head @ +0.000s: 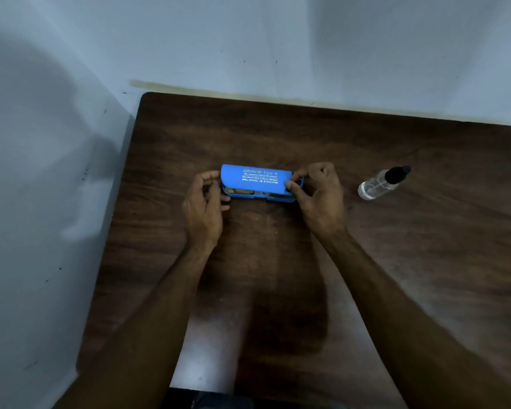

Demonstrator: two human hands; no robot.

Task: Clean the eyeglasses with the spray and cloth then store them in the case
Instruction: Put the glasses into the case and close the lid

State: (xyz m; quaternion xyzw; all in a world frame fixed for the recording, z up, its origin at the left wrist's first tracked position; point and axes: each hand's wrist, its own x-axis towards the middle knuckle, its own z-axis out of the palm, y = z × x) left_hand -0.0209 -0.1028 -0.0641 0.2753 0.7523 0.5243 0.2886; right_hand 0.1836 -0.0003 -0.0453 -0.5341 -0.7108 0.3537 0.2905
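Forearms (171, 305) rise from bottom centre; left hand (202, 208) grips the left end of the blue case (257, 181), right hand (319, 196) pinches its right end; spray bottle (381, 184) lies centre-right.

Two arms show in the lower half of the frame. The left forearm (148, 320) runs off the lower left and the right forearm (396, 305) off the lower right. Both are bare from the wrist to the frame's edge, as are the left hand (202, 211) and the right hand (319, 199). Near the bottom edge the arms go soft and blurred. Between them, at bottom centre, lies a strip of dark bluish cloth (216, 401), too dim to tell which garment.
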